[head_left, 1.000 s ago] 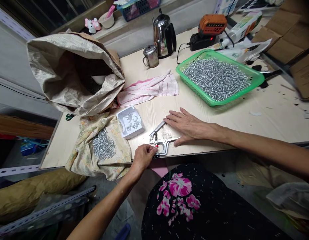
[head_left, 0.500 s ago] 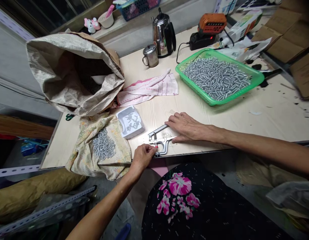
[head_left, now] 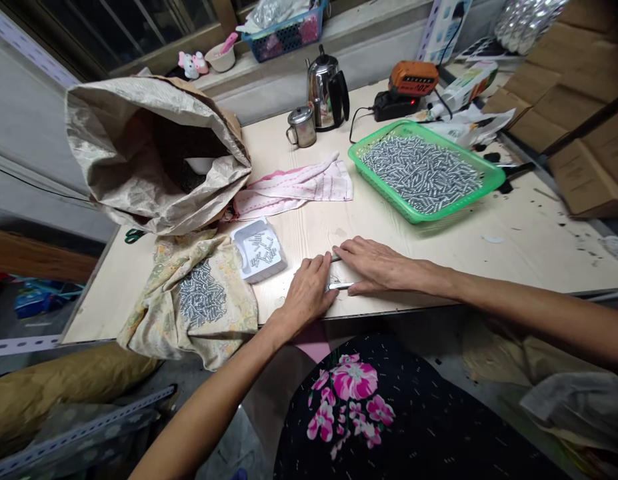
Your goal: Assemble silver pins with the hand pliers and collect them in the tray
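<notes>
A pair of silver hand pliers [head_left: 341,286] lies near the front edge of the table, with its two handles spread apart. My right hand [head_left: 379,267] holds the handle ends, fingers on the upper handle and thumb at the lower one. Over the head of the pliers rests my left hand [head_left: 309,288], its fingers together and curled down; the jaws are hidden beneath it. Left of that hand stands a small clear plastic box [head_left: 261,272] with some short metal pins on its white surface. A patterned cloth [head_left: 153,303] carries a heap of similar metal pins [head_left: 203,297].
A green basket [head_left: 491,179] full of metal pins stands at the right. A big open paper sack [head_left: 103,157] is at the left, beside a pink-white towel [head_left: 309,187]. Behind are a metal mug [head_left: 302,127], a kettle [head_left: 326,90] and an orange battery [head_left: 413,78] on a charger.
My left hand has moved from pinching at the lower jaw to covering the head of the pliers. My right hand stays on the handles. The view has shifted slightly.
</notes>
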`<state>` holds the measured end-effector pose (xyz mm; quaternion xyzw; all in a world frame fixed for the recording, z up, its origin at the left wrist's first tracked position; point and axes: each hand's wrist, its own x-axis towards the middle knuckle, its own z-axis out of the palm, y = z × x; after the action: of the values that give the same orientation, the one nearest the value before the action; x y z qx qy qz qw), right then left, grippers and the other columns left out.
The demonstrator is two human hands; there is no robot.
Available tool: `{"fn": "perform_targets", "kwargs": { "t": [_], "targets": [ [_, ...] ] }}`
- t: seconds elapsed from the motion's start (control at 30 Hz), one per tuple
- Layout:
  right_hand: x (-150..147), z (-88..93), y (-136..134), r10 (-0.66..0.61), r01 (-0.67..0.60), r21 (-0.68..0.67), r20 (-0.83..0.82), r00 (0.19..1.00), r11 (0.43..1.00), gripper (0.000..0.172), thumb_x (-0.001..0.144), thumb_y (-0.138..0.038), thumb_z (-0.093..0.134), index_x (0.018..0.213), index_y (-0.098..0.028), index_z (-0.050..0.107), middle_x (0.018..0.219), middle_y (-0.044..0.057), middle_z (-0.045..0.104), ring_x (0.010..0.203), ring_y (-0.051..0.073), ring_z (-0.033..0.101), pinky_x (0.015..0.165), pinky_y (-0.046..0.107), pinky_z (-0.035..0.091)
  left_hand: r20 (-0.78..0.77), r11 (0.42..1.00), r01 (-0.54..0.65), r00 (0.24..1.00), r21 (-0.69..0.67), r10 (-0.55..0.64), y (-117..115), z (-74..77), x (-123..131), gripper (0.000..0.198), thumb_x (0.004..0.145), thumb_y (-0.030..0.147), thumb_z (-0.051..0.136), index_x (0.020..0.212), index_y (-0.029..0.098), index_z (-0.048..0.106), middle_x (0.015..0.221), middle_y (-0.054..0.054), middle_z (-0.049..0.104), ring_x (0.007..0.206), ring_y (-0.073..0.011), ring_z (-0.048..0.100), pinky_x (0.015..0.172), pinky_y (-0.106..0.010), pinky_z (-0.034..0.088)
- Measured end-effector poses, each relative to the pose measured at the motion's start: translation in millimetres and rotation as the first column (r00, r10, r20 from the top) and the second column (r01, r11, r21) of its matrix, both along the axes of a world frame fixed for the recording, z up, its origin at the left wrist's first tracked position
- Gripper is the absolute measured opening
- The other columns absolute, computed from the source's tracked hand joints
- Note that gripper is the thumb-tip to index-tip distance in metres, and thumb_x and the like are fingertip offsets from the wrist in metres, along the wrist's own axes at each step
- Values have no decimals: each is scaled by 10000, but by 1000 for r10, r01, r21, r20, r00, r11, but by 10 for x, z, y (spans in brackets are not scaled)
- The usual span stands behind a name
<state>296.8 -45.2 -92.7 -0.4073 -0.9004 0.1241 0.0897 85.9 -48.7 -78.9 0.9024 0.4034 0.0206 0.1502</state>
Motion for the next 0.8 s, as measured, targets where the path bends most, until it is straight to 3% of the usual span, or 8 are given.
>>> {"fn": "perform_targets", "kwargs": {
  "t": [0.1, 0.2, 0.33, 0.57, 0.8],
  "targets": [
    [29, 73, -27, -35, 36, -34, 33, 999, 999, 491, 815, -453, 725, 1152, -131, 570, 1082, 136, 585, 946, 263, 517, 785, 377, 436, -95, 1000, 15, 995, 18, -13, 48, 51, 50, 685, 857, 310, 670, 1433, 108, 358, 1284, -166, 550, 1144, -317, 511, 972, -456, 467],
    [21, 130, -43, -32, 37, -54, 79, 996, 998, 383, 868, -399, 692, 1118, -124, 602, 1020, 118, 597, 914, 244, 530, 778, 359, 425, -148, 998, 57, 988, 16, -54, 81, 78, 95, 530, 867, 353, 683, 1301, 116, 492, 1194, -149, 577, 1090, -303, 521, 928, -436, 475],
    [5, 183, -38, -64, 66, -15, 131, 989, 998, 355, 841, -373, 735, 1094, -144, 635, 1028, 109, 611, 922, 245, 536, 762, 349, 401, -121, 998, 53, 991, 34, -48, 109, 61, 107, 408, 873, 352, 686, 1198, 147, 549, 1133, -114, 585, 1048, -281, 525, 896, -413, 474],
    [-47, 176, 13, -28, 38, -71, 138, 990, 997, 95, 904, -244, 646, 886, -152, 633, 884, 77, 638, 830, 204, 552, 718, 315, 377, -70, 1000, 4, 998, 22, -3, 72, 16, 127, 127, 926, 278, 622, 997, 175, 599, 1026, -81, 605, 989, -252, 531, 826, -383, 463],
    [-38, 81, -7, 9, -3, -102, 59, 998, 995, 192, 972, -204, 501, 801, -170, 578, 793, 46, 602, 760, 175, 530, 699, 301, 363, -102, 999, -27, 995, -25, 25, 53, 39, 180, 94, 934, 263, 615, 945, 170, 626, 991, -84, 626, 999, -263, 538, 793, -380, 460]
  ]
}}
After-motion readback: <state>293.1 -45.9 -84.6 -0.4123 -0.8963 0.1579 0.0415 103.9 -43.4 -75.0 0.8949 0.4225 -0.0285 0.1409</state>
